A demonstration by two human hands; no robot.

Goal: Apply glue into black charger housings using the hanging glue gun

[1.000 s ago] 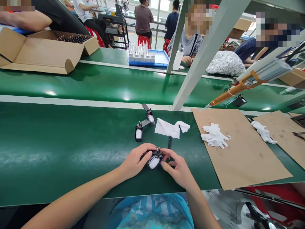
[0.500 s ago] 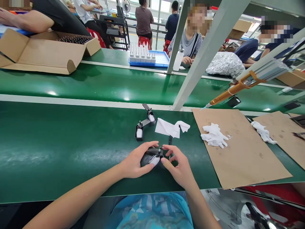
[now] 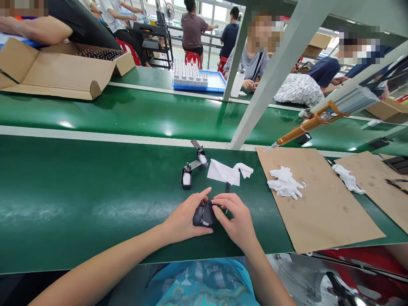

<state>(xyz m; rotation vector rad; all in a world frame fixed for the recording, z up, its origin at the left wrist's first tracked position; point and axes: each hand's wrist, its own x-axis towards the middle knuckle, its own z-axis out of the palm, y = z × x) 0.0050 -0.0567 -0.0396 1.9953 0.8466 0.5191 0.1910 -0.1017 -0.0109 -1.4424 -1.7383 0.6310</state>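
My left hand (image 3: 188, 216) is wrapped round the left side of a small black hinged box (image 3: 199, 217), its thumb along the near side. A sliver of white shows inside the box. From the right, the fingertips and thumb of my right hand (image 3: 235, 219) pinch the box's dark lid, which is tilted partly over it. Just beyond my hands, a similar black box (image 3: 186, 179) stands with its lid raised and white lining showing. Touching its lid is another open black box (image 3: 202, 159). White cloths (image 3: 224, 172) lie to their right, with a dark strip (image 3: 227, 187) below them.
White gloves (image 3: 284, 182) rest on a brown cardboard sheet (image 3: 328, 212) at the right. An orange dispensing tool (image 3: 301, 128) hangs over the sheet's far edge. A slanted metal post (image 3: 255, 110) rises from the bench's back rail. Co-workers sit beyond the conveyor (image 3: 134, 114).
Between my hands, the black box has turned and its lid has come down over most of the white inside. My right fingers have moved onto the lid. The view has shifted slightly.
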